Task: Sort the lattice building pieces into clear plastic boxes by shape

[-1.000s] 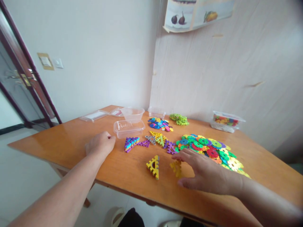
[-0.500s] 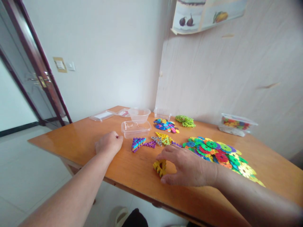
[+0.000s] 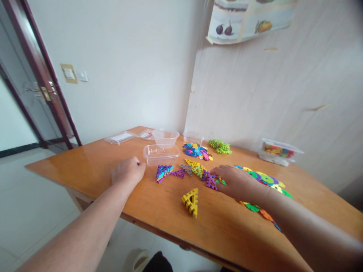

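My left hand (image 3: 129, 170) rests on the table as a loose fist, with nothing showing in it. My right hand (image 3: 236, 183) has its thumb and fingers at the edges of a purple toothed triangle piece (image 3: 211, 182), which is tilted up. In front of the hands stands a stack of yellow triangle pieces (image 3: 191, 202), apart from both. Between the hands lie a purple-and-blue triangle stack (image 3: 163, 173), a flat purple triangle (image 3: 178, 173), a grey triangle (image 3: 186, 168) and a light green triangle (image 3: 197, 170). Yellow triangles (image 3: 193, 162) lie just behind these.
A pile of coloured notched discs (image 3: 266, 178) is partly hidden by my right arm. Behind are small round discs (image 3: 197, 151), green pieces (image 3: 220, 146), a clear tray (image 3: 161, 155), a clear bowl (image 3: 166, 138) and a filled plastic box (image 3: 279, 151). The table's (image 3: 159, 211) front edge is near me.
My right hand has left the yellow triangle stack, which now stands alone, and has moved right and away from me to the purple triangle. My left fist stays in place.
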A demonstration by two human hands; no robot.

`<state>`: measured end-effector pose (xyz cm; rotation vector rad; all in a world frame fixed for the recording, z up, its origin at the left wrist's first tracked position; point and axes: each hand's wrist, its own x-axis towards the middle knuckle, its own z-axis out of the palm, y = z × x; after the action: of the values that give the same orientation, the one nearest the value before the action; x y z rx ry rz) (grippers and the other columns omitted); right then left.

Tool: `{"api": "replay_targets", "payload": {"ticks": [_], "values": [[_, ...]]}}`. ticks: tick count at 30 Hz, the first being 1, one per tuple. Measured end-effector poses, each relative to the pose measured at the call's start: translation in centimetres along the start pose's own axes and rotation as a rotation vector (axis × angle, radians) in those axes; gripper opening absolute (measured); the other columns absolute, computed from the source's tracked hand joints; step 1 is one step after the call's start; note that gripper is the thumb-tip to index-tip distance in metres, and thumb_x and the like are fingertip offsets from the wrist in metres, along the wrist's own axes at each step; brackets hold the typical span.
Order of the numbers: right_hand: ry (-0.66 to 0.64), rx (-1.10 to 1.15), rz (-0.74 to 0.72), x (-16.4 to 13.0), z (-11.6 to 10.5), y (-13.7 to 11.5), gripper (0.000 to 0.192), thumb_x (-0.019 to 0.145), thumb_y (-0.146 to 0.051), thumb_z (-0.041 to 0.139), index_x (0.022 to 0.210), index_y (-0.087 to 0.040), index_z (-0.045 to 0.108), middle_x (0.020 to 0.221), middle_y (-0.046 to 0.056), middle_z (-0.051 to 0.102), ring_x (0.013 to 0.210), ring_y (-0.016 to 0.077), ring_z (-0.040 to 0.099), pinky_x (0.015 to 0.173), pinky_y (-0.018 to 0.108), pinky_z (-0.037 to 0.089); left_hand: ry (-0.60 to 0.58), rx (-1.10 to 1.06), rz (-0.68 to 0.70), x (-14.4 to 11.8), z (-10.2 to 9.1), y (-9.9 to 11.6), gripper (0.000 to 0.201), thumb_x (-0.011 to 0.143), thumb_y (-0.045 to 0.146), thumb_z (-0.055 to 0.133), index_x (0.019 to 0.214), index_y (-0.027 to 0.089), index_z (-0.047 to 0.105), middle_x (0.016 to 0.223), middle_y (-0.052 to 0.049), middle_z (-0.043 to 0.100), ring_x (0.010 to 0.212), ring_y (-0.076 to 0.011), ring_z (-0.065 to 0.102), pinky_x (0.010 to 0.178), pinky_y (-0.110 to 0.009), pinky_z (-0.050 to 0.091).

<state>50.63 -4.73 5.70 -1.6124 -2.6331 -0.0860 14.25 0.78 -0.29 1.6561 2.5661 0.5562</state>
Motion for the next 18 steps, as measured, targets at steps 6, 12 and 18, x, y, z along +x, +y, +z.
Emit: {"api": "replay_targets", "payload": {"ticks": [6,12,18], "values": [[-0.046,-0.011,-0.024,0.1,1.1,-1.1,0.041,0.082,-0.025,0.052,0.121,-0.027,0.062,0.106,0.008,0.07,0.099,0.0251,0.064,0.08,0.033,0.044,-0.008,0.01,-0.006,0.0,0.0,0.0,0.033,0.084,0.048,0.043,0.095,0.03,0.068,0.104,-0.009,0.072,0.097,-0.0352,0.065,0.076,-0.047,0.046],[-0.048,0.097,0.053,0.3,1.0,-1.7,0.029,0.079,-0.026,0.056,0.106,-0.023,0.066,0.097,0.006,0.071,0.089,0.022,0.065,0.075,0.029,0.042,-0.005,0.012,-0.005,0.0,0.0,0.0,0.033,0.084,0.048,0.043,0.096,0.031,0.069,0.104,-0.009,0.073,0.097,-0.0353,0.065,0.076,-0.047,0.046],[0.04,0.247,0.049,-1.0,-1.1,-4.3,0.026,0.079,-0.026,0.056,0.103,-0.024,0.065,0.091,0.002,0.071,0.078,0.017,0.063,0.069,0.027,0.041,0.002,0.009,0.005,0.0,0.0,0.0,0.033,0.084,0.047,0.043,0.096,0.031,0.069,0.104,-0.01,0.072,0.095,-0.0355,0.066,0.076,-0.048,0.046]]}}
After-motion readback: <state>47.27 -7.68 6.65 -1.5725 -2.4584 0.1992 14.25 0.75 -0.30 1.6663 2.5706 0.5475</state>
